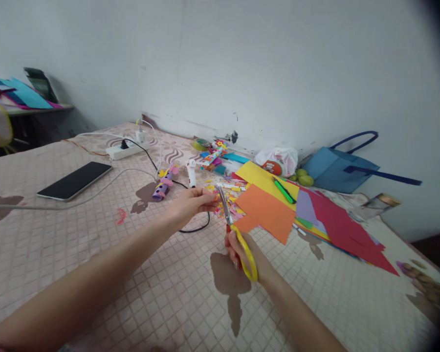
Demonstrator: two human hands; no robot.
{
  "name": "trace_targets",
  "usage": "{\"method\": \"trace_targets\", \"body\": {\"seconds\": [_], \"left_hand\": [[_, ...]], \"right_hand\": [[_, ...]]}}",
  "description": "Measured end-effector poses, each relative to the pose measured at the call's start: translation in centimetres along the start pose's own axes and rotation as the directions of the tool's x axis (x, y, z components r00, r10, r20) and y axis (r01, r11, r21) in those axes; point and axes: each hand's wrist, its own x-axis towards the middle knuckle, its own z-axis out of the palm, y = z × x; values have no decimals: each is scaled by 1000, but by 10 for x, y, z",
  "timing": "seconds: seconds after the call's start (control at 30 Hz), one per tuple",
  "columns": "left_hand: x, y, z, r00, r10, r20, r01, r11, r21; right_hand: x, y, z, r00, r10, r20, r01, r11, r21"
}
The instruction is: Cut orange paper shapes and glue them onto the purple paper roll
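My right hand (236,249) grips a pair of scissors (225,208) with yellow and red handles. Their metal blades point up and away from me, close together. Just left of the blades, my left hand (192,203) pinches a small orange piece of paper (216,198) between thumb and fingers; its outline is hard to make out. Behind and beneath the blades lies a heap of small coloured paper scraps (236,212). Orange paper (266,212) rests on the bed or table cover, right of the scissors.
Yellow (254,173) and red sheets (346,227) spread rightward, with a green cutter (284,190) on top. Leftward are a decorated purple paper roll (163,188), a white glue gun (191,173), a phone (75,181) and a power strip (128,150) with cables. A blue bag (342,168) stands by the wall.
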Motion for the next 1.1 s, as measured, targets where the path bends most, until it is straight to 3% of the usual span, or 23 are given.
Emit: {"method": "trace_targets", "body": {"seconds": [0.33,0.6,1.1], "left_hand": [[-3,0,0,999,34,20,-35,999,29],[-3,-2,2,1000,-5,11,5,1000,-27],[-12,-12,21,987,127,-95,-140,978,-154]], "right_hand": [[0,-1,-3,998,-62,-21,62,998,-6],[-1,-5,-2,999,-12,-44,12,1000,-14],[-8,-14,2,991,-123,-51,114,983,-140]]}}
